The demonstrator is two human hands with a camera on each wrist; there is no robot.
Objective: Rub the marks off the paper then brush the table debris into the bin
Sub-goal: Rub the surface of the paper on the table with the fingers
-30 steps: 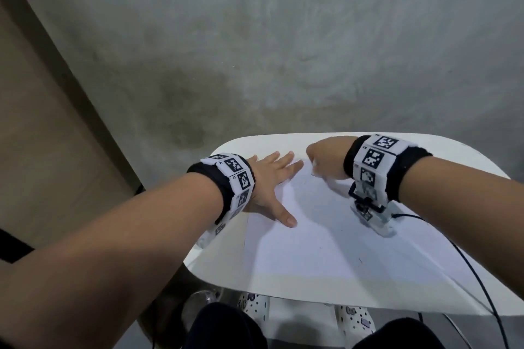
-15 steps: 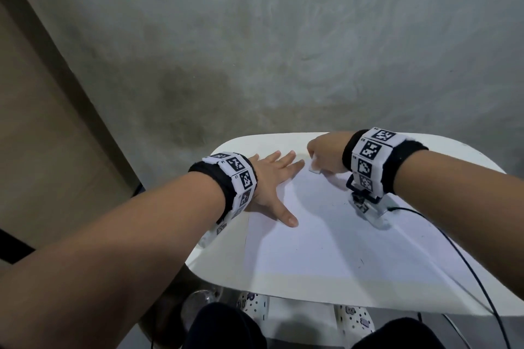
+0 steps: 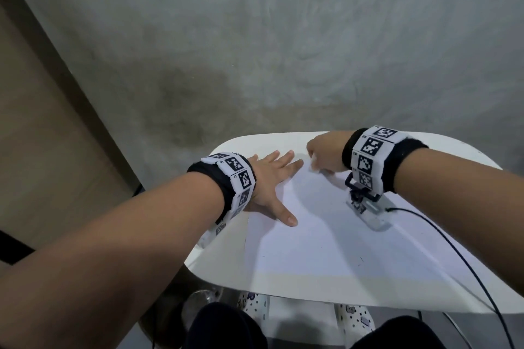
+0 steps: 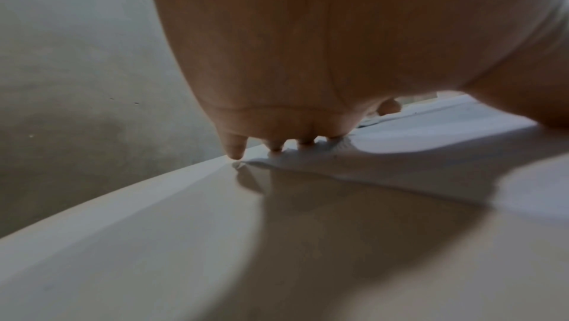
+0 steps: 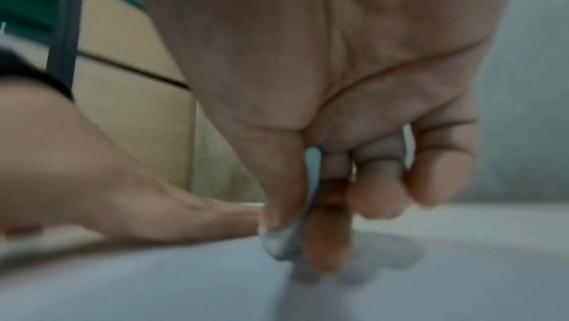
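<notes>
White paper: 1 sheet of paper point(image 3: 312, 238) lies flat on the counter point(image 3: 226, 261), covering most of its top; its far left corner sits under the left fingertips, and its near edge stops short of the counter's near rim.
Eraser: a small pale eraser point(image 5: 289, 241) is pinched between the right thumb and forefinger, its lower end touching the paper near the sheet's far edge; in the head view only a sliver of it shows below the knuckles.
Right hand: the right hand point(image 3: 326, 154) is curled, thumb and forefinger clamped on the eraser, the other fingers tucked in beside them; it stands over the far part of the sheet.
Left hand: the left hand point(image 3: 269, 178) lies palm down with fingers straight and spread, thumb pointing toward the person; 3 fingertips point(image 4: 275, 150) press the paper's corner, and the little finger touches the bare counter beside it.
Gap between hands: the left fingertips and the right knuckles are near each other but apart.
Specks: a few tiny dark specks point(image 3: 360, 259) dot the near right part of the sheet.
Wristbands: each wrist wears a black band with black-and-white square markers point(image 3: 368, 156); a small camera block point(image 3: 365, 207) hangs under the right wrist, just above the paper, with a dark cable point(image 3: 453, 246) trailing off the counter's near right side.
Below the counter: dark-clad knees and pale dotted footwear point(image 3: 354, 317) show on the floor.
Wall: grey, mottled concrete wall point(image 3: 283, 51) rises behind the counter.
</notes>
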